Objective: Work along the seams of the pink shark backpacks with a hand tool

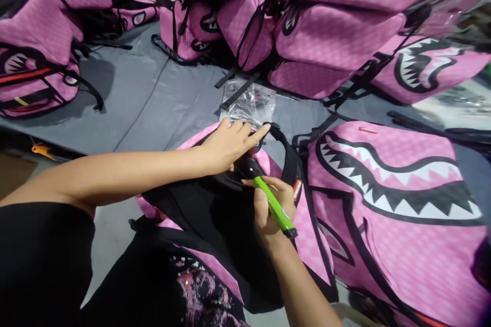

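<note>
A pink and black backpack (230, 225) lies in front of me with its black side facing up. My left hand (226, 145) grips it at the far top edge, fingers draped over the fabric and the index finger stretched to the right. The thumb is mostly hidden under the palm. In my right hand (274, 204) is a green pen-shaped tool (270, 199) with a black end, slanted across the fingers. Its far tip is close to the black fabric below my left hand; whether they touch I cannot tell. A black strap (291, 158) loops up just right of both hands.
Another pink backpack (399, 245) with a shark-mouth print lies close on the right. Stacked pink backpacks (330, 36) line the back, and more (42, 25) stand left. Clear plastic (249, 104) rests on the grey tabletop (130, 97). Orange-handled scissors (43, 151) lie at the left edge.
</note>
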`<state>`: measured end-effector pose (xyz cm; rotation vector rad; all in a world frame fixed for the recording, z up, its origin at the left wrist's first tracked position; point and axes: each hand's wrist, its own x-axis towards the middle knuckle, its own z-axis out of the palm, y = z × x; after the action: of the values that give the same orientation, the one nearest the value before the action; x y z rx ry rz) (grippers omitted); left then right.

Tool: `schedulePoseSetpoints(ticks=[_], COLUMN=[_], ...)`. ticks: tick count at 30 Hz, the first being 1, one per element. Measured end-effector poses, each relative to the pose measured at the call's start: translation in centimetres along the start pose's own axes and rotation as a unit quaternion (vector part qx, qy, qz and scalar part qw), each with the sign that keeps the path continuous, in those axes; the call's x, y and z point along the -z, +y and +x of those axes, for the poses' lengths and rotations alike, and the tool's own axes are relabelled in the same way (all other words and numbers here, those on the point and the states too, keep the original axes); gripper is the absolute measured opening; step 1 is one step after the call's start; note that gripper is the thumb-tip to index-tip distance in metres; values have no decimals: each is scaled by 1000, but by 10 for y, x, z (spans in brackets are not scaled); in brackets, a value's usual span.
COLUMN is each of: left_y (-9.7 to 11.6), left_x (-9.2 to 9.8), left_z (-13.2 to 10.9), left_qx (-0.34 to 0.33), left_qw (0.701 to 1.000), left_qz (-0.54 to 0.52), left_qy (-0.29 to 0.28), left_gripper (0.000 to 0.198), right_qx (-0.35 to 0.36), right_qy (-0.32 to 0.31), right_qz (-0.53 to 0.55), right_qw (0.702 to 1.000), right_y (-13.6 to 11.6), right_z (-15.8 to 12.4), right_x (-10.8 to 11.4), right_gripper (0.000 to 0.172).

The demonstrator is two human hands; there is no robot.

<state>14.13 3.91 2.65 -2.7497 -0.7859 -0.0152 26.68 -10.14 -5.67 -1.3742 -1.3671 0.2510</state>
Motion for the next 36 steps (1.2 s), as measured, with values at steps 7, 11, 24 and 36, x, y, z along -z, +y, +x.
schedulePoseSetpoints(ticks=[7, 11, 24, 36], left_y=[-1, 1, 2, 0], left_x=[-7, -15, -27, -21], left_z=[5, 10, 21, 21], left_qx=[-26, -16, 46, 39], left_qw=[1000, 1000, 997, 998], left_qz=[-4, -1, -55, -51], left_qy=[4, 13, 6, -21], left_gripper=[120, 118, 81, 67], right_qx=[32, -47, 19, 101], right_qy=[-109, -101, -274, -327], right_qz=[-37, -53, -68, -133], right_qw=[993, 992, 959, 930], right_y=[-8, -7, 6, 2], right_z=[23, 28, 66, 74], right_x=[19, 15, 35, 27], right_gripper=[26, 23, 22, 23])
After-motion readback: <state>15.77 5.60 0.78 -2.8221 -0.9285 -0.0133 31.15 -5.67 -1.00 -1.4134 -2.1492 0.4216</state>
